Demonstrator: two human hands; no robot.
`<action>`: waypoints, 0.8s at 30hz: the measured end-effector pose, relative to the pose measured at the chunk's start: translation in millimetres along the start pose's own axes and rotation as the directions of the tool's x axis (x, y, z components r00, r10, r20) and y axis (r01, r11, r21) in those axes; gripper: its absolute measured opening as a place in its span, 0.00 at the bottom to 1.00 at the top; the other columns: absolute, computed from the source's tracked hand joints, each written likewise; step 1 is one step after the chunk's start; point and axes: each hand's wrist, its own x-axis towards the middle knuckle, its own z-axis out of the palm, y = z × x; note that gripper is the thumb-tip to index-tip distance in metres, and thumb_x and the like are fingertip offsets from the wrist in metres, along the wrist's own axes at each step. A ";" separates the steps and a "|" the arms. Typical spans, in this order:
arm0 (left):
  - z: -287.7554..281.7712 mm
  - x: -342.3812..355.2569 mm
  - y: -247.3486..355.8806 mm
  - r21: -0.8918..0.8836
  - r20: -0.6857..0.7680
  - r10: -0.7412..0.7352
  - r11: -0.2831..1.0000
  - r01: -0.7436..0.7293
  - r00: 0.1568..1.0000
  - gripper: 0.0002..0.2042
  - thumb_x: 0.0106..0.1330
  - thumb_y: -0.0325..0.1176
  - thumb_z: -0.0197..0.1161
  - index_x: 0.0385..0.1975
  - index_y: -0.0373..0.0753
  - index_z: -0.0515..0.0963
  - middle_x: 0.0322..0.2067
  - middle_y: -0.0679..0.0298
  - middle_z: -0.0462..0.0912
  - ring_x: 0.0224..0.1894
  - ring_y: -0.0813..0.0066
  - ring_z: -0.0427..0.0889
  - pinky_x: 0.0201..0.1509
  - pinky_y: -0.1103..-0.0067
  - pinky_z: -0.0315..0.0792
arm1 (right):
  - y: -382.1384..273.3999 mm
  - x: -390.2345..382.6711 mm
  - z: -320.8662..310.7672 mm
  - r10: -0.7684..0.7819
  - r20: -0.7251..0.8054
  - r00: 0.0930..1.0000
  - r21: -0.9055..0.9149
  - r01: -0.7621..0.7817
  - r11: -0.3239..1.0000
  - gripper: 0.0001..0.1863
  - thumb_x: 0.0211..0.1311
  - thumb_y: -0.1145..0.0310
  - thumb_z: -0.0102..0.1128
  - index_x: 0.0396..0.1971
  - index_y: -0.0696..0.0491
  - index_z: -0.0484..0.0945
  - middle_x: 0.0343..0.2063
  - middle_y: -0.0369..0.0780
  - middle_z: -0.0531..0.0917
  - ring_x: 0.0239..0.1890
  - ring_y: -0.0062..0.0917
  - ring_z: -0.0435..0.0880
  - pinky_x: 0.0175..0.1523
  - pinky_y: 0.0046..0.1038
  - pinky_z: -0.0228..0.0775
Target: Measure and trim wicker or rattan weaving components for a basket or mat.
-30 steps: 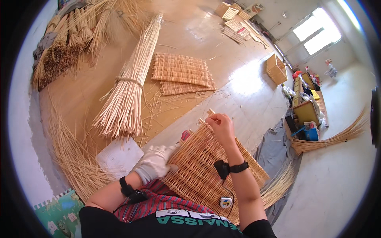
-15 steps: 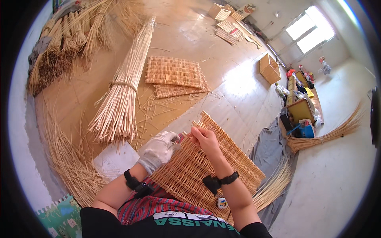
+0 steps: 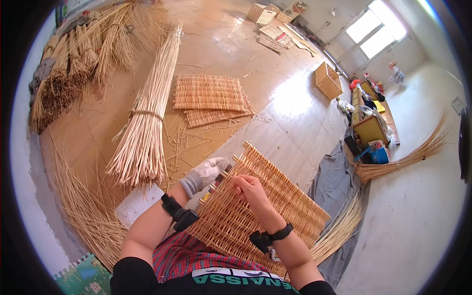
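A woven wicker panel point(image 3: 265, 196) lies tilted across my lap, with short rod ends sticking out along its upper left edge. My left hand point(image 3: 205, 174), in a whitish work glove, is closed beside that edge. A dark piece shows between the glove and the panel; I cannot make out what it is. My bare right hand point(image 3: 251, 191) rests on the panel near its upper left edge, fingers curled in a pinch. Whatever lies between those fingertips is hidden. Both wrists wear black straps with small devices.
A tied rod bundle point(image 3: 142, 132) and two stacked wicker panels point(image 3: 211, 92) lie ahead. Loose rods point(image 3: 83, 206) spread at left, more bundles point(image 3: 93, 49) behind. At right are a grey cloth point(image 3: 327, 177), a wooden box point(image 3: 328, 81), a blue container point(image 3: 379, 155) and another rod bundle point(image 3: 403, 164).
My right hand has moved down from the panel's upper corner onto its weave. My left hand has shifted slightly up and right along the edge. The camera view has shifted a little.
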 end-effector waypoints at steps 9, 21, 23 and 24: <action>7.2 19.0 -8.9 0.028 -0.002 -0.043 0.999 0.043 0.999 0.29 0.79 0.57 0.52 0.56 0.33 0.79 0.40 0.67 0.86 0.37 0.82 0.80 0.42 0.80 0.77 | -13.9 10.3 -14.3 0.047 0.079 0.996 -0.308 -0.020 0.951 0.16 0.70 0.61 0.62 0.25 0.57 0.84 0.18 0.31 0.81 0.18 0.13 0.76 0.24 0.18 0.66; 1.9 22.6 -13.5 -0.301 0.027 -0.119 0.946 0.122 0.992 0.20 0.79 0.52 0.56 0.50 0.41 0.82 0.36 0.70 0.84 0.33 0.79 0.82 0.42 0.79 0.80 | -4.8 23.1 -4.1 -0.523 -0.096 0.847 -0.784 0.259 0.564 0.22 0.75 0.55 0.58 0.28 0.59 0.80 0.19 0.44 0.81 0.23 0.35 0.81 0.30 0.34 0.72; -0.5 32.9 -17.6 -0.465 0.046 -0.071 0.881 0.085 0.996 0.17 0.78 0.48 0.60 0.51 0.41 0.82 0.39 0.69 0.86 0.35 0.78 0.84 0.44 0.78 0.81 | 3.7 14.4 -12.0 -0.466 -0.157 0.871 -0.637 0.272 0.722 0.18 0.76 0.57 0.57 0.32 0.58 0.77 0.21 0.49 0.80 0.27 0.47 0.82 0.32 0.40 0.72; -3.6 38.1 -19.6 -0.530 0.097 -0.056 0.842 0.099 0.994 0.14 0.76 0.44 0.62 0.51 0.41 0.82 0.41 0.68 0.87 0.39 0.76 0.85 0.47 0.77 0.82 | 7.0 5.6 -12.0 -0.464 -0.154 0.873 -0.634 0.273 0.723 0.18 0.76 0.57 0.57 0.32 0.58 0.77 0.21 0.49 0.80 0.27 0.47 0.82 0.32 0.40 0.72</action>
